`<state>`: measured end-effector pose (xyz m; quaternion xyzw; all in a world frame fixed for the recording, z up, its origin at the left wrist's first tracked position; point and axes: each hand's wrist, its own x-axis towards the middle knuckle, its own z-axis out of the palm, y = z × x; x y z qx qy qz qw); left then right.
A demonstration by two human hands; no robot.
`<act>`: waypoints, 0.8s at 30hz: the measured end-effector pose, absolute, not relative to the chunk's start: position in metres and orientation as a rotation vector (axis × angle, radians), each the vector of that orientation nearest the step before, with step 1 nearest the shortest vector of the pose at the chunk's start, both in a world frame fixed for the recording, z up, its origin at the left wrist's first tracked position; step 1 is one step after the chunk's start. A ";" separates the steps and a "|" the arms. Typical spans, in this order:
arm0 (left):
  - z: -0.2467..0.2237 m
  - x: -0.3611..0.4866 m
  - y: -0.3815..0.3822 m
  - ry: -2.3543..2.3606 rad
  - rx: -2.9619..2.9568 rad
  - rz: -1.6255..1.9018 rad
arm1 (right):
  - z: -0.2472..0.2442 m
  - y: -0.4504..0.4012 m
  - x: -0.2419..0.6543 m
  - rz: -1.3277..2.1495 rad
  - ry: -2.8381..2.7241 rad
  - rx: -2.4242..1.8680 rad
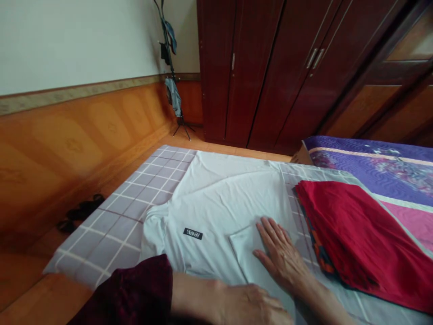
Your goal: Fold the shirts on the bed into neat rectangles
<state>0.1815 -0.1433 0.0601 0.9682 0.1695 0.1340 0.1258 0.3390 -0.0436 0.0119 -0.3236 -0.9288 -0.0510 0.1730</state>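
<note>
A pale T-shirt point(216, 203) is laid out on the checked cloth, with a small black logo patch point(192, 233) on it and one sleeve point(154, 230) bunched towards the left. My right hand point(282, 255) lies flat on a folded-over part of the shirt, fingers stretched out and thumb apart. My left hand point(253, 307) reaches across from the lower left in a dark burgundy sleeve, low over the near part of the shirt. Its fingers run out at the bottom edge, so I cannot tell whether they grip the fabric.
Folded red cloth point(358, 230) lies in a pile to the right on the checked surface point(135, 194). Beyond it is a purple and pink bedspread point(379, 169). Dark red wardrobes point(257, 67) and a coat stand point(174, 74) stand behind. Dark footwear point(81, 212) sits on the floor at left.
</note>
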 end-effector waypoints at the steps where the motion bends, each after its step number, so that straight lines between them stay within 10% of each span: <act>1: 0.072 0.162 -0.142 0.610 2.792 0.447 | 0.006 -0.045 0.337 -0.141 -2.634 -0.910; 10: 0.069 -0.068 -0.180 2.549 1.642 0.653 | 0.032 -0.042 0.280 0.053 -2.703 -0.583; 24: 0.051 -0.094 -0.187 2.284 0.947 1.208 | 0.037 -0.073 0.120 0.760 -2.961 0.072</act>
